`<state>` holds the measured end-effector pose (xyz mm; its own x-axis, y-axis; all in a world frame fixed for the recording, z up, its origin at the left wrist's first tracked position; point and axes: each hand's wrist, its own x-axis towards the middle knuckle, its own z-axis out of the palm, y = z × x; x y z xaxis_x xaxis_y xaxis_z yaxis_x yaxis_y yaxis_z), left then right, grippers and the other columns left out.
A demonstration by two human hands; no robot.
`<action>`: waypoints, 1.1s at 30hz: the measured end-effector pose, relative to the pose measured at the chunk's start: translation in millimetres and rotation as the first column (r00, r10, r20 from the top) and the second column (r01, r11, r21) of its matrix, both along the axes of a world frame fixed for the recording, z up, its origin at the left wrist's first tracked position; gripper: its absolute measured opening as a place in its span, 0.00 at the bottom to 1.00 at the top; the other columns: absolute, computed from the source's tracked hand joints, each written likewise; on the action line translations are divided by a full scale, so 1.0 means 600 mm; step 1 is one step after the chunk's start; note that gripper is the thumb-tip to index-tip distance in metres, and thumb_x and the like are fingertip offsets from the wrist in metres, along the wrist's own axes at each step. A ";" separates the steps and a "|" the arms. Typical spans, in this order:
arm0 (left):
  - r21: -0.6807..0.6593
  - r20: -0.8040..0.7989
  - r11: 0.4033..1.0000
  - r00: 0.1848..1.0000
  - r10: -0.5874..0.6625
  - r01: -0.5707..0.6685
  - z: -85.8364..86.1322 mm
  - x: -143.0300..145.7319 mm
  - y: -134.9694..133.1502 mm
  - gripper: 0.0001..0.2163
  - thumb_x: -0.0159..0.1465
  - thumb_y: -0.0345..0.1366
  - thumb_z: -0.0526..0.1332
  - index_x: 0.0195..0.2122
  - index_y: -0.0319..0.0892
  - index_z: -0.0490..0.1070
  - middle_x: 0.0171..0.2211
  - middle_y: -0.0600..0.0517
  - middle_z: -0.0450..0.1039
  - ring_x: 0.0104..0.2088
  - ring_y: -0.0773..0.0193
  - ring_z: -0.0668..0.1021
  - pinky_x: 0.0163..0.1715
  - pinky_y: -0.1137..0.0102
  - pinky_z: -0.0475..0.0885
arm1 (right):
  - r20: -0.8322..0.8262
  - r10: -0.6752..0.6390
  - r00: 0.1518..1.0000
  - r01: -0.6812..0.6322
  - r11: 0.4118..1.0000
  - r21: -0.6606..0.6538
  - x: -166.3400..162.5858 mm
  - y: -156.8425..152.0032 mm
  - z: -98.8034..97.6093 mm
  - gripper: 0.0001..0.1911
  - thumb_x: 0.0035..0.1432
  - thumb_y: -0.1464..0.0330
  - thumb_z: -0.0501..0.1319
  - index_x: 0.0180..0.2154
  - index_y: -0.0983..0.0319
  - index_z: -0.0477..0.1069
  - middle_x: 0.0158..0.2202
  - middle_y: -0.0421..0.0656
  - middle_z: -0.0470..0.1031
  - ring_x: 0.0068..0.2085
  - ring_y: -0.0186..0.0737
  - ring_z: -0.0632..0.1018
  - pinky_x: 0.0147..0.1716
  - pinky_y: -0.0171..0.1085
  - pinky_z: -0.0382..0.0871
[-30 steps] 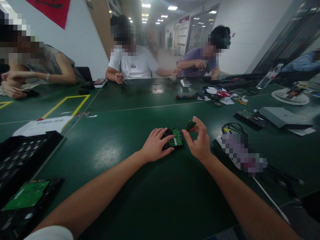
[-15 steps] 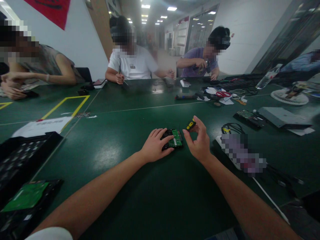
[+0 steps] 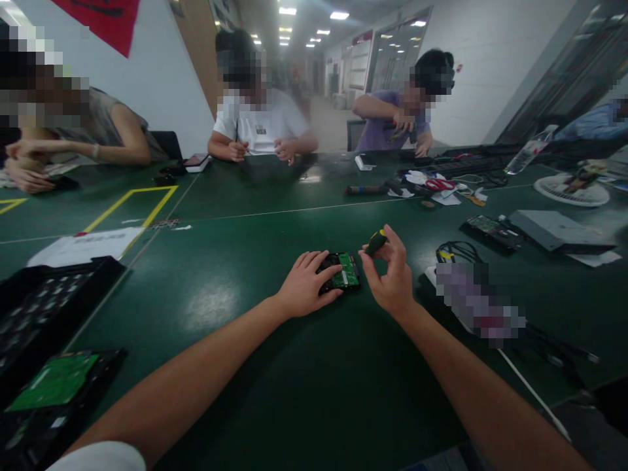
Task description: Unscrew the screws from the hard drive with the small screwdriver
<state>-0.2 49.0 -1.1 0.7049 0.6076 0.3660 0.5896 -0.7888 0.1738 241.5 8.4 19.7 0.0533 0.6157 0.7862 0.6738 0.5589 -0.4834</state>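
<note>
A hard drive [image 3: 347, 275] lies on the green table, its green circuit board facing up. My left hand [image 3: 309, 284] is laid over its left part, fingers across the top and thumb along the near edge. Part of the drive is hidden under these fingers. Just right of the drive, my right hand [image 3: 392, 271] pinches a screwdriver [image 3: 377, 242] by its short black and yellow handle. The handle is tilted, its upper end leaning right. I cannot make out the shaft or where the tip rests.
To the left stand a black tray [image 3: 59, 307] with compartments and another drive with a green board [image 3: 53, 383]. On the right are a white power strip [image 3: 429, 278], a bare drive [image 3: 490, 232] and a grey metal box [image 3: 559, 229]. Several people sit across the table.
The screwdriver handle has turned in my right fingers: its yellow patches have given way to a dark side. My left hand stays on the hard drive.
</note>
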 end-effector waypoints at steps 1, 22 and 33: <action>0.002 0.003 1.000 1.000 -0.001 0.001 0.000 0.000 0.000 0.28 0.71 0.55 0.63 0.69 0.50 0.70 0.73 0.40 0.60 0.71 0.37 0.65 0.70 0.38 0.60 | 0.004 -0.019 1.000 0.019 1.000 0.015 0.000 0.000 -0.001 0.40 0.70 0.64 0.66 0.75 0.51 0.50 0.64 0.52 0.75 0.46 0.46 0.86 0.48 0.51 0.86; 0.008 -0.006 1.000 1.000 -0.001 0.001 0.003 0.000 -0.003 0.28 0.72 0.55 0.61 0.69 0.49 0.70 0.73 0.39 0.60 0.71 0.38 0.65 0.70 0.40 0.60 | 0.071 -0.005 0.997 0.002 0.999 0.041 -0.005 -0.006 0.009 0.36 0.71 0.65 0.64 0.74 0.51 0.53 0.67 0.52 0.73 0.48 0.47 0.86 0.51 0.51 0.86; 0.000 -0.004 1.000 1.000 0.001 -0.001 0.001 -0.001 0.000 0.28 0.72 0.55 0.62 0.69 0.50 0.70 0.73 0.40 0.60 0.71 0.38 0.65 0.70 0.38 0.59 | 0.029 -0.068 0.997 0.066 0.995 0.068 -0.004 -0.004 0.004 0.37 0.70 0.63 0.66 0.74 0.53 0.54 0.64 0.53 0.74 0.43 0.46 0.84 0.46 0.51 0.87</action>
